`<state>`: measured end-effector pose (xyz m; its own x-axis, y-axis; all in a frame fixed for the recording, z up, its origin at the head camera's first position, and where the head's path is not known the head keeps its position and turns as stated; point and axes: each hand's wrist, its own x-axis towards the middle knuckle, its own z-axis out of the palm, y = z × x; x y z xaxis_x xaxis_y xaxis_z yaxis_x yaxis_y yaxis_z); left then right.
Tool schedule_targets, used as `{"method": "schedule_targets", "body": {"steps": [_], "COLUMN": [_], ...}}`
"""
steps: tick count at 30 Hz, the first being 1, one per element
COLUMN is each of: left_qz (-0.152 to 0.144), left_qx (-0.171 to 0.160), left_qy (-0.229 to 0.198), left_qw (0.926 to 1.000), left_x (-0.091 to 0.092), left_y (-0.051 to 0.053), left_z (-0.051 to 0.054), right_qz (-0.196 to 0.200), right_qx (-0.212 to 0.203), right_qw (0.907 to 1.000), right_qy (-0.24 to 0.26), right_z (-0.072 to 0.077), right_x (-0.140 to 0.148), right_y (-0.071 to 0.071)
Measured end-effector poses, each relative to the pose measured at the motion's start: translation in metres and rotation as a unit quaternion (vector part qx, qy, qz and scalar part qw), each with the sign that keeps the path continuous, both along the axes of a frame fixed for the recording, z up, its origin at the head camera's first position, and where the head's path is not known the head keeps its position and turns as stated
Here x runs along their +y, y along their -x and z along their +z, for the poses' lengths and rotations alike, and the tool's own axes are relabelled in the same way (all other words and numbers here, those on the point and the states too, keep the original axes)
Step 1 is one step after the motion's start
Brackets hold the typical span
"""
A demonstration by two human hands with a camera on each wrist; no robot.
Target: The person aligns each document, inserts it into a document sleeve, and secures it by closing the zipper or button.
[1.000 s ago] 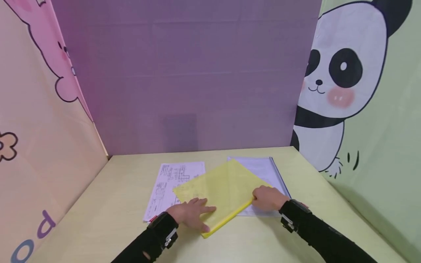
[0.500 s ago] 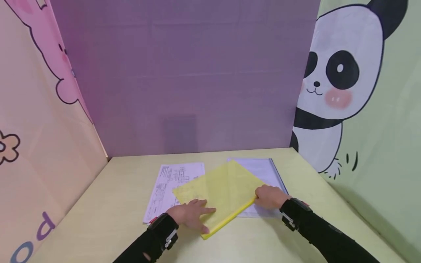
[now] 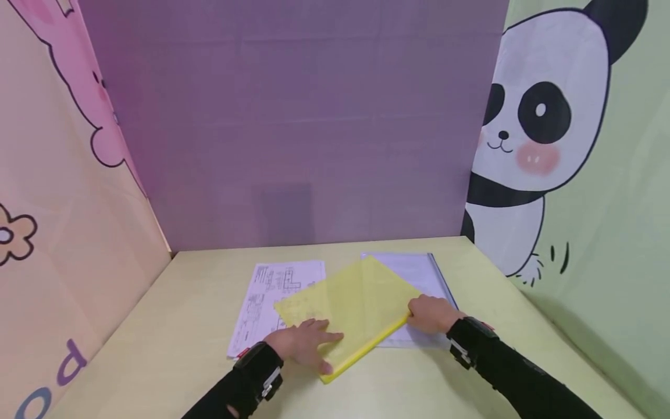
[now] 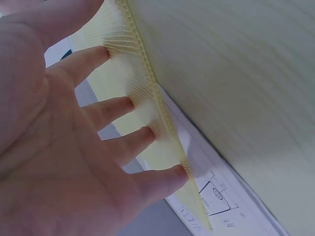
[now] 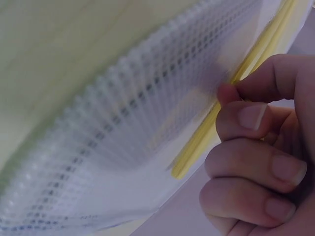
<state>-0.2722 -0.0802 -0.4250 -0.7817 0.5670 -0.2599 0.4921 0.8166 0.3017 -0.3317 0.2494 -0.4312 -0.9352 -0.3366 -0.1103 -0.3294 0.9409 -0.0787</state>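
A yellow see-through document folder (image 3: 361, 291) lies aslant mid-table, with a thicker yellow strip (image 3: 366, 347) along its near edge. My left hand (image 3: 300, 343) rests on its near left part, fingers spread. In the left wrist view the fingertips (image 4: 143, 132) press into the folder's finely ribbed sheet (image 4: 118, 37), which puckers around them. My right hand (image 3: 431, 314) pinches the right end of the near edge. Close up in the right wrist view, thumb and forefinger hold the yellow strip (image 5: 194, 147), the other fingers curled. What exactly lies between the fingertips is hidden.
Under the folder's left side lies a white sheet with printed drawings (image 3: 262, 291). Beneath its right side is a clear folder (image 3: 419, 270) with a dark edge strip. The pale table (image 3: 173, 331) meets a purple wall (image 3: 324, 128) and printed side walls.
My right hand has shifted slightly to the right at the folder's edge, and a little more of the yellow strip shows. The left hand and the folder stay nearly still.
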Motion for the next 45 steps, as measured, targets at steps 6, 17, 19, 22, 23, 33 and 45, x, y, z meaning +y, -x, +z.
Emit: {"method": "schedule_targets", "body": {"steps": [6,17,19,22,23,33,45], "left_qz": [0.006,0.013,0.013,0.014,0.014,0.021,0.016], "left_qx": [0.002,-0.004,0.000,0.003,0.004,0.009,0.006], "left_qy": [0.003,0.000,0.006,0.007,0.007,0.001,-0.002], "left_qw": [1.0000,0.9999,0.9999,0.9999,0.9999,0.9997,0.9999], "left_x": [0.001,0.003,0.003,0.003,0.003,0.005,0.005], "left_y": [-0.002,-0.004,-0.003,-0.003,-0.004,-0.006,-0.004], "left_z": [0.001,0.001,0.001,0.001,0.001,0.004,0.004], "right_qz": [-0.002,-0.016,-0.015,-0.012,-0.012,-0.032,-0.034], "right_qx": [0.011,0.015,0.023,0.036,0.039,0.046,0.056], "right_qw": [0.9999,0.9997,0.9994,0.9990,0.9988,0.9977,0.9972], "right_qy": [0.005,-0.013,-0.020,-0.023,-0.025,-0.037,-0.037], "right_z": [-0.001,-0.001,-0.001,-0.001,-0.001,-0.004,-0.003], "right_x": [0.006,0.013,0.013,0.014,0.014,0.030,0.037], "right_y": [0.002,0.003,0.003,0.003,0.003,0.013,0.016]}}
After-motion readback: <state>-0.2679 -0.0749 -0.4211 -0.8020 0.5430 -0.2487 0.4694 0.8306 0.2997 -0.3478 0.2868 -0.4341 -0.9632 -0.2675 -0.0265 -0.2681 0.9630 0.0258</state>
